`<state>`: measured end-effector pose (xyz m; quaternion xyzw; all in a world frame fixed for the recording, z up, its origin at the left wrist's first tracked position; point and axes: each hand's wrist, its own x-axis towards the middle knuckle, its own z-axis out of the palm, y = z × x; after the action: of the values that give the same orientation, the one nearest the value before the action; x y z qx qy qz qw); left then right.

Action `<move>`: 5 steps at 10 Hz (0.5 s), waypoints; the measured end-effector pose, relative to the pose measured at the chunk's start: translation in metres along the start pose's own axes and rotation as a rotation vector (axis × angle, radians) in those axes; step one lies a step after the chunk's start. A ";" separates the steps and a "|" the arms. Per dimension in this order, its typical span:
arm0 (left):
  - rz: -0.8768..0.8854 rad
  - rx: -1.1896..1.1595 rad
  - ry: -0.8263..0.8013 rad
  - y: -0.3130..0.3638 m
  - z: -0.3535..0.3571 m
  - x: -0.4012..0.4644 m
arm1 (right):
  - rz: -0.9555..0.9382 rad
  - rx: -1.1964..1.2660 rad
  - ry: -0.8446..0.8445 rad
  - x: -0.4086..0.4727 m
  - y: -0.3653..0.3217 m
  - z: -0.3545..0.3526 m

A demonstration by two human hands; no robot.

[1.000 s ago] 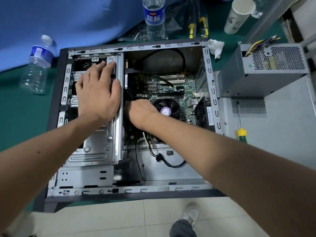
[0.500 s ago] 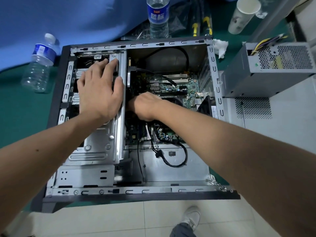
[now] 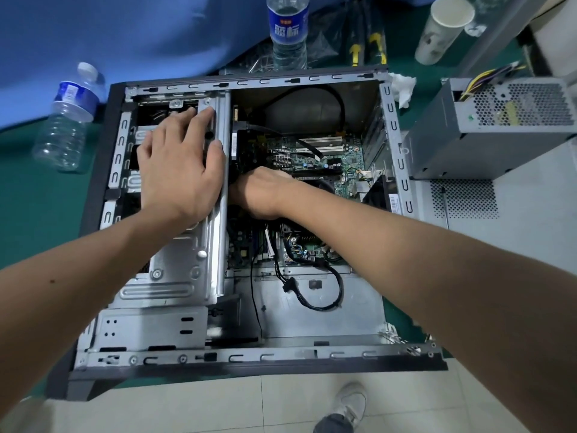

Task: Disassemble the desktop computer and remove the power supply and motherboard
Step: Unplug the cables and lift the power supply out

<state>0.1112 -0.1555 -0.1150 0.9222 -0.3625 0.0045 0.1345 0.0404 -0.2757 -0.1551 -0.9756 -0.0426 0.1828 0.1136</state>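
The green counter (image 3: 37,198) under you looks smooth and matte, with pale floor tiles below its near edge. On it the computer case (image 3: 256,360) lies open on its side, a boxy frame of stamped grey sheet metal with slotted rails and a dark plastic front at 9 o'clock. The power supply (image 3: 487,142) is already out: a dull grey steel box with a perforated honeycomb face and a tuft of coloured wires, resting on the flat vented side panel (image 3: 515,254) at 3 o'clock of the case. Inside the case, the ribbed, shiny drive cage (image 3: 184,273) fills the 9 o'clock half, and the green motherboard (image 3: 315,157), studded with a finned heatsink and white slots, is still seated at centre toward 1 o'clock, black cables (image 3: 315,295) looping off it toward 6 o'clock. Your left hand (image 3: 181,176) lies palm-down on the cage, fingers stretched out and released, tips reaching toward 12 o'clock. Your right hand (image 3: 259,195) is knuckles-up and curled down over the board beside the cage wall; its fingers are hidden, so I cannot tell whether it grasps anything. Two crinkled clear water bottles stand off at 10 (image 3: 67,120) and 12 o'clock (image 3: 288,32), and a white paper cup (image 3: 443,29) at 1 o'clock.
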 end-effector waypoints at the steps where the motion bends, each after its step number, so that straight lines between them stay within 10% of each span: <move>1: 0.002 0.000 0.002 0.000 0.000 0.000 | -0.042 -0.036 -0.019 0.000 -0.002 -0.001; 5: 0.005 -0.010 0.001 0.000 -0.001 0.001 | 0.057 -0.025 0.033 -0.010 -0.005 -0.011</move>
<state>0.1115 -0.1558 -0.1137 0.9207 -0.3645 0.0035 0.1394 0.0348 -0.2739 -0.1407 -0.9806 -0.0150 0.1696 0.0968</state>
